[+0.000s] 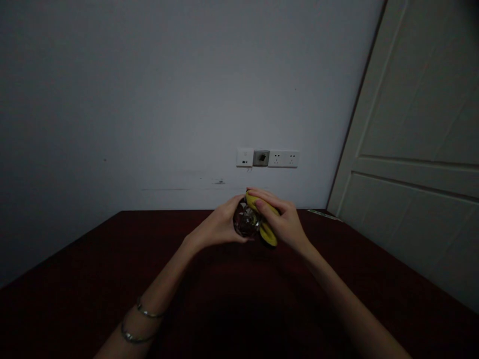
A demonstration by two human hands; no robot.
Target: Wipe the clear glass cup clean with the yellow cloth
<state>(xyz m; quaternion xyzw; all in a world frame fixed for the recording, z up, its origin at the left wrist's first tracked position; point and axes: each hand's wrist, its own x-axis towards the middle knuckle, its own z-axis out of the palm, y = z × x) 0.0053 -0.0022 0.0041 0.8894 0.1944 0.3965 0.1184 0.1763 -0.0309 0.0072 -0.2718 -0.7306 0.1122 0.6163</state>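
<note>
A clear faceted glass is held above the dark red table, its round end facing me. Around its left side curve the thumb and fingers of my left hand. My right hand is closed on a yellow cloth, pressing it against the glass's upper right edge. Part of the cloth hangs below the right fingers. The far side of the glass and most of the left fingertips are hidden.
The dark red table runs up to a pale wall. Wall sockets and a grey switch plate sit just above the table's back edge. A white panelled door stands on the right, with a thin patterned strip near its foot.
</note>
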